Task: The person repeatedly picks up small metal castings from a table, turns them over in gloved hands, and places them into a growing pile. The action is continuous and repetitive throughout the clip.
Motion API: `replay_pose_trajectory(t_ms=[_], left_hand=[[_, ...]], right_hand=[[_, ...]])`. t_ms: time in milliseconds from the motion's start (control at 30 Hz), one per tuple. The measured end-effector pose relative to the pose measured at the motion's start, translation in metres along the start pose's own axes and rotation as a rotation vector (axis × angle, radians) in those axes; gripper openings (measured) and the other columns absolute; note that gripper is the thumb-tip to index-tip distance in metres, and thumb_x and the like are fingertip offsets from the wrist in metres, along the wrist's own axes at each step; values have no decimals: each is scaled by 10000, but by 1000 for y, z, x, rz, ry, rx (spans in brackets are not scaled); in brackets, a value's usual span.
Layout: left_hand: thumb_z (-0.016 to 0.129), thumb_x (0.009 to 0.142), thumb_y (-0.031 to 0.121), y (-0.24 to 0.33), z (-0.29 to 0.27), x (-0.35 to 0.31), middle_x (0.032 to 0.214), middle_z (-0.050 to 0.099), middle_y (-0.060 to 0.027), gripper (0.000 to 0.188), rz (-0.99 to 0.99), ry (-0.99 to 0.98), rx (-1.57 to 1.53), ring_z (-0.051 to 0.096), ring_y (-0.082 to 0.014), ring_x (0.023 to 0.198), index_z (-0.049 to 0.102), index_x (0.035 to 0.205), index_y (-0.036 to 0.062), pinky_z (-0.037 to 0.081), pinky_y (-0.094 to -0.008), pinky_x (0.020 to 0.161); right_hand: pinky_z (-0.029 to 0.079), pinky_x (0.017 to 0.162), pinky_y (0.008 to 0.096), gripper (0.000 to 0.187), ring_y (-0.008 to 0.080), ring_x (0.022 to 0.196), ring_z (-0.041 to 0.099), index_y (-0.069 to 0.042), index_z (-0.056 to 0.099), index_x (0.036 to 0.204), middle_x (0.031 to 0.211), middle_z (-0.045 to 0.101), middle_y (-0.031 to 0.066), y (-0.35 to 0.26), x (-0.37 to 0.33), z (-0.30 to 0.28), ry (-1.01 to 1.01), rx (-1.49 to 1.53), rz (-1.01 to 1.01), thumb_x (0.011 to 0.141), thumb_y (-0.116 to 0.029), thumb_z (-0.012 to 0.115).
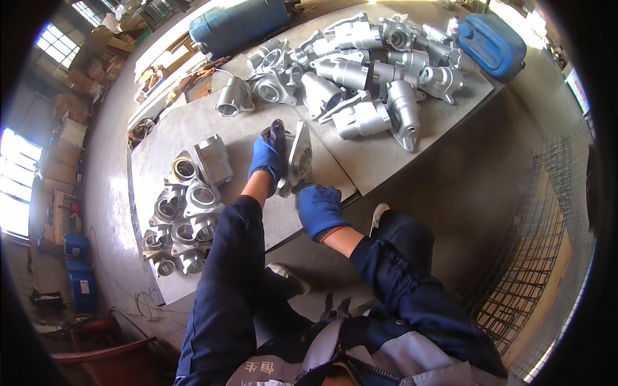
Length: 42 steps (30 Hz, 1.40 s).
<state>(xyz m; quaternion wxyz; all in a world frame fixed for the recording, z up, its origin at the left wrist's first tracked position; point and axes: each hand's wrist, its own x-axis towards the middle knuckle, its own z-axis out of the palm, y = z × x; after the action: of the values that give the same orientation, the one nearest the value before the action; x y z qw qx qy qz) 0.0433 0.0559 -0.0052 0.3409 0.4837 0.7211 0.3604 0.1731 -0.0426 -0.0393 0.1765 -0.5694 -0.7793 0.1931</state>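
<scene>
A silver cast-metal housing (300,154) with a flanged, ring-shaped opening stands tilted on the grey metal table (270,225). My left hand (268,153), in a blue glove with dark fingers, is closed around its left side. Low on the part's near side is my right hand (320,210), gloved the same way, with fingers curled in. Whatever those fingers grip is hidden behind the glove. Left of the left hand, another housing (214,159) stands beside several flanged castings (201,196) lined up with their round openings upward.
Many silver castings (347,74) are heaped over the table's far right. A blue jerrycan (492,45) stands at the far right corner, and a blue drum (238,26) lies behind the table. Wire mesh (528,257) is at the right, a red container (109,354) at lower left.
</scene>
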Motion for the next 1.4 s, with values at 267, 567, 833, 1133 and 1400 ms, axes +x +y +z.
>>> replay_pose_trajectory(t_ms=[267, 567, 833, 1133, 1400], left_hand=[[380, 979, 533, -2, 2, 0, 906, 652, -185, 610, 36, 15, 24, 565, -254, 809, 630, 1003, -24, 461, -398, 791], [406, 966, 516, -34, 10, 31, 833, 659, -203, 609, -34, 263, 229, 567, -283, 769, 642, 1003, -45, 468, -430, 760], [383, 957, 567, -61, -11, -12, 936, 681, -202, 686, -153, -197, 132, 574, -270, 842, 639, 1036, -64, 443, -417, 825], [471, 983, 352, -88, -46, -11, 1083, 681, -106, 411, -251, -291, -459, 631, -207, 894, 610, 1181, 20, 492, -308, 794], [536, 767, 9, -88, -115, -105, 1386, 517, -149, 678, 344, -172, 107, 472, -339, 1285, 438, 1421, 156, 390, -399, 1063]], right_hand=[[496, 608, 437, 96, 301, 717, 698, -138, 667, 858, 760, 694, 116, -4, -18, 24, 101, -34, -29, 809, -103, 592], [512, 674, 545, 249, 317, 843, 692, -80, 730, 976, 924, 712, 160, 24, -122, 117, 24, -343, -376, 876, -225, 554], [535, 744, 448, 392, 385, 824, 661, -83, 648, 1061, 889, 686, 194, 60, -8, 9, -22, 329, -216, 763, -324, 734], [495, 601, 388, 258, 408, 747, 654, -82, 658, 1037, 833, 681, 207, 33, 5, 99, -20, 852, -153, 838, -244, 684], [534, 695, 473, 320, 339, 767, 680, -42, 625, 1044, 892, 697, 175, 3, -12, 14, -67, -40, -243, 896, -317, 554]])
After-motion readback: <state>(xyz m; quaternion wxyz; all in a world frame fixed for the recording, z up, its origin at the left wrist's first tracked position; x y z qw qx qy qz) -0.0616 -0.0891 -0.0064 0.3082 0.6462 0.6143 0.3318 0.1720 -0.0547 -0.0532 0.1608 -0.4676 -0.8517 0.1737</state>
